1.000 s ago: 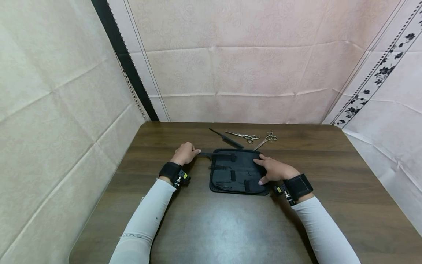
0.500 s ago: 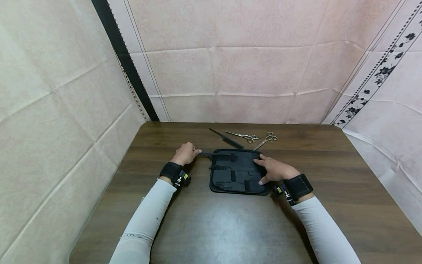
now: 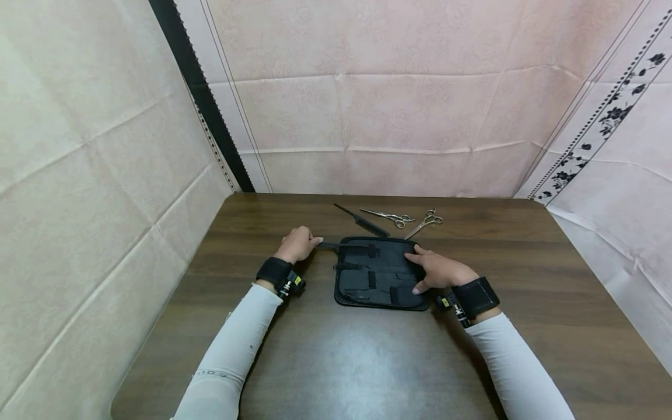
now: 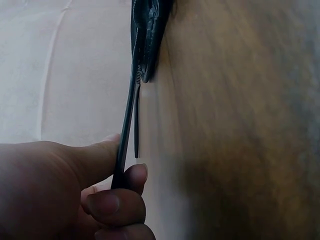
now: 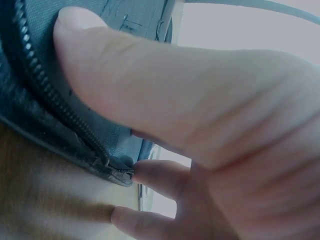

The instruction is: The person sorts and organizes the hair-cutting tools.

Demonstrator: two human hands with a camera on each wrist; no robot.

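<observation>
An open black zip case [image 3: 380,291] lies on the table with its inner side up, showing elastic loops. My left hand [image 3: 296,244] is at its left side and pinches the end of a slim black comb [image 4: 127,120] between thumb and fingers. The comb's far part runs across the upper left of the case toward a loop; how far it sits under the loop is hard to tell. On the case's right side my right hand [image 3: 438,269] presses with thumb [image 5: 115,65] and fingers spread. In the right wrist view the thumb lies on the lining inside the zip edge.
Behind the case lie a black tail comb [image 3: 370,226], one pair of scissors [image 3: 391,217] and another pair of scissors [image 3: 422,223] whose tips reach the case's back edge. The brown wooden table [image 3: 336,361] meets pale patterned cloth at the back.
</observation>
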